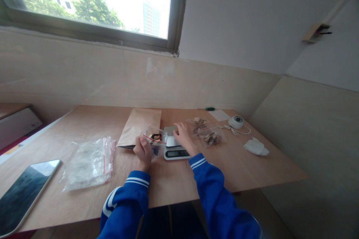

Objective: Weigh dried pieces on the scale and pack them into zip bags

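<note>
My left hand [143, 151] pinches the edge of a clear zip bag [160, 152] with a red seal line. Dark and pale dried pieces [155, 137] show inside it. Just right of the bag sits a white digital scale [177, 154] with a small display on its front. My right hand [183, 135] is bent over the scale's top, thumb and fingers curled; whatever lies between them is hidden. A white surface [172, 141] shows below those fingers. Close by on the right lie two filled zip bags, the nearer bag [212, 137] and the farther bag [198, 122].
A brown paper bag [141, 125] lies behind my left hand. Clear empty zip bags [89, 162] and a phone [28, 190] are at left. Toward the right are a white camera-like device [235, 121] with a cable, a crumpled white tissue [256, 146] and a green-handled tool [210, 109].
</note>
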The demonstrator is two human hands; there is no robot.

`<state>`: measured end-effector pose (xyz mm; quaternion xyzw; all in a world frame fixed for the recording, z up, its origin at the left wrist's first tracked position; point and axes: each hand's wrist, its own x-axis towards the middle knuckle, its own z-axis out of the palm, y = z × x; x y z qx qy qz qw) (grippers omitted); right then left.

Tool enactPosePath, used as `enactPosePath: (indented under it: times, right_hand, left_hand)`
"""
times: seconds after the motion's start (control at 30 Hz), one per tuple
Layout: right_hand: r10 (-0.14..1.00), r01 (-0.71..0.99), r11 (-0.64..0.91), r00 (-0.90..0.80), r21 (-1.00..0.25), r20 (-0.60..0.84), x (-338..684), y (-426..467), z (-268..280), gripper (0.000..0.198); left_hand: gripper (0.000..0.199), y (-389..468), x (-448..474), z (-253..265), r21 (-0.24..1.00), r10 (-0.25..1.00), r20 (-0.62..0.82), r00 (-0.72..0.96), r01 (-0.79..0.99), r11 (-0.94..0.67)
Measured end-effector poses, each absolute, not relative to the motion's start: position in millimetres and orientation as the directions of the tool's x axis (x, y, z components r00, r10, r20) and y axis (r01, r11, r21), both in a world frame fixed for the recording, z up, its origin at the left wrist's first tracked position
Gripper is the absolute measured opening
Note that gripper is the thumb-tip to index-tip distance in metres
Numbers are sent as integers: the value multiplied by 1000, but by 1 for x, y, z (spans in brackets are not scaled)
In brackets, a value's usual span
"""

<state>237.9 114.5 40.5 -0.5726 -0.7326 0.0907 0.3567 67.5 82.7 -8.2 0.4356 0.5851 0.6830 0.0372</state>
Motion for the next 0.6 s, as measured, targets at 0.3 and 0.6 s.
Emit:
enactPosePath:
  times: [0.3,0.6]
  right_hand:
    - [930,696,239,36,-677,365,241,114,34,21]
    - [896,381,439,-121,-814,427,189,87,89,37]
  left_hand:
    - [38,83,69,-6,836,571,544,-615,449,-314]
    - [33,82,67,-7,839,570,542,-618,437,-324]
